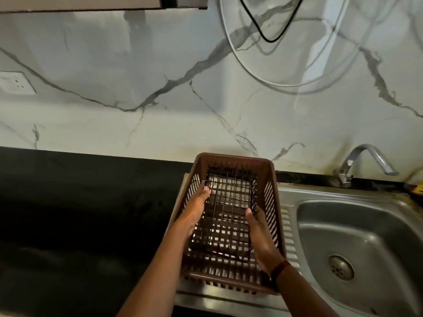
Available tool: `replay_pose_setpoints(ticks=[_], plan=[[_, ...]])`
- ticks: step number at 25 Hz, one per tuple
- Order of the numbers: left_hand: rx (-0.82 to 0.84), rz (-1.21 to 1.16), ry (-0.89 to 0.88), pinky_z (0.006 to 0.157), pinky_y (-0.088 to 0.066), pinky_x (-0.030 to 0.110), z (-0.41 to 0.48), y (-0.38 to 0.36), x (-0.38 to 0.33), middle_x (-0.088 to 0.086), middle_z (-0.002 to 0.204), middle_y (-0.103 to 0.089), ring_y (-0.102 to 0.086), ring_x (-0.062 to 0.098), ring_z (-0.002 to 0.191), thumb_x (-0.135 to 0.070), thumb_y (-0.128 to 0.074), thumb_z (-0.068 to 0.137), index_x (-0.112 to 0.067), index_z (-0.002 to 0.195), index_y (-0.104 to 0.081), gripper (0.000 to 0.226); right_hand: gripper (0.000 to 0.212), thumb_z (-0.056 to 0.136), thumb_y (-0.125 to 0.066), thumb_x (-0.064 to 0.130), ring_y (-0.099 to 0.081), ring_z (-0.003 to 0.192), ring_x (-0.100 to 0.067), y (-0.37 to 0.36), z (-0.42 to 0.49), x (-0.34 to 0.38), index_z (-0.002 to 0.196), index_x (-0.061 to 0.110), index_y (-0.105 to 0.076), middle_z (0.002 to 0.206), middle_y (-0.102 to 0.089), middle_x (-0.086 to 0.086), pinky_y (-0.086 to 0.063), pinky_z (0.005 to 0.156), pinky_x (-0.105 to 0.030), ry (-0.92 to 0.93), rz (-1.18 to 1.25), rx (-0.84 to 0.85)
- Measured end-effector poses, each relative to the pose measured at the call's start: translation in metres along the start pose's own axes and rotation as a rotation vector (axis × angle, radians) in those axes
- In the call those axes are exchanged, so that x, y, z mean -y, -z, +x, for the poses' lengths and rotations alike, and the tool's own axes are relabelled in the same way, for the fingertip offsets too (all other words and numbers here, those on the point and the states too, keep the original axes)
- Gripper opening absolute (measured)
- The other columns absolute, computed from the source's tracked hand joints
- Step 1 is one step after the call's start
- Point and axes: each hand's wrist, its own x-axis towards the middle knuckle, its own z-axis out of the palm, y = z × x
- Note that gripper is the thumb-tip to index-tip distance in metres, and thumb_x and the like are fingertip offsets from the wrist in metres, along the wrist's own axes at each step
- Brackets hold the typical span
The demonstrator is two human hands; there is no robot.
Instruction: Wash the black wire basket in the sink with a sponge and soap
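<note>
The black wire basket (225, 209) lies inside a brown plastic crate (272, 177) that stands on the steel drainboard left of the sink bowl (357, 227). My left hand (194, 210) presses flat against the wire basket's left side. On the opposite side my right hand (259, 234) does the same, with a dark band at its wrist. Both hands reach down into the crate and clasp the wire basket between them. No sponge or soap shows clearly.
A chrome tap (364, 161) rises behind the sink bowl, its spout pointing right. The drain (341, 267) sits in the bowl's floor. A dark countertop (80, 213) stretches to the left. Something yellow (417, 187) sits at the far right edge. Cables hang on the marble wall.
</note>
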Motion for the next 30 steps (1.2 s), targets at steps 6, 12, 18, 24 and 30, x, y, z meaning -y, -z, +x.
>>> replay_pose_setpoints(ticks=[6,12,18,24,30], plan=[[-0.059,0.01,0.106,0.124,-0.027,0.053,0.011,-0.003,0.026,0.007,0.165,-0.037,-0.035,0.032,0.151,-0.048,-0.034,0.11,-0.027,0.16,-0.036,0.054,0.065,0.096,-0.039,0.054,-0.04,0.137,-0.031,-0.009,0.031,-0.011,0.152,0.03,-0.017,0.155,-0.033,-0.01,-0.04,0.108,-0.055,-0.101,-0.15,-0.113],[-0.018,-0.009,0.154,0.123,-0.03,0.047,0.021,0.0,0.035,0.004,0.16,-0.042,-0.038,0.029,0.149,-0.045,-0.033,0.111,-0.026,0.16,-0.035,0.052,0.061,0.101,-0.038,0.045,-0.04,0.137,-0.033,-0.007,0.045,-0.021,0.153,0.025,-0.014,0.154,-0.033,-0.014,-0.038,0.109,-0.055,-0.206,-0.208,-0.127],[0.004,0.043,0.179,0.125,-0.027,0.051,0.024,0.0,0.04,0.009,0.164,-0.037,-0.037,0.03,0.15,-0.047,-0.031,0.111,-0.025,0.162,-0.03,0.056,0.058,0.104,-0.035,0.037,-0.036,0.139,-0.034,-0.008,0.046,-0.021,0.154,0.028,-0.009,0.158,-0.026,-0.013,-0.037,0.11,-0.056,-0.225,-0.278,-0.119],[0.011,0.091,0.173,0.125,-0.023,0.051,0.026,0.001,0.045,0.011,0.168,-0.028,-0.028,0.03,0.154,-0.043,-0.03,0.112,-0.026,0.164,-0.024,0.055,0.057,0.105,-0.034,0.033,-0.037,0.139,-0.034,-0.01,0.044,-0.021,0.153,0.021,-0.008,0.156,-0.03,-0.014,-0.036,0.111,-0.055,-0.246,-0.291,-0.112],[-0.025,0.151,0.007,0.127,-0.022,0.051,0.035,0.001,0.052,0.001,0.172,-0.02,-0.023,0.026,0.157,-0.038,-0.031,0.113,-0.036,0.165,-0.018,0.054,0.059,0.104,-0.036,0.034,-0.036,0.14,-0.031,-0.011,0.044,-0.024,0.154,0.026,-0.005,0.157,-0.028,-0.011,-0.035,0.112,-0.054,-0.129,-0.3,-0.127]])
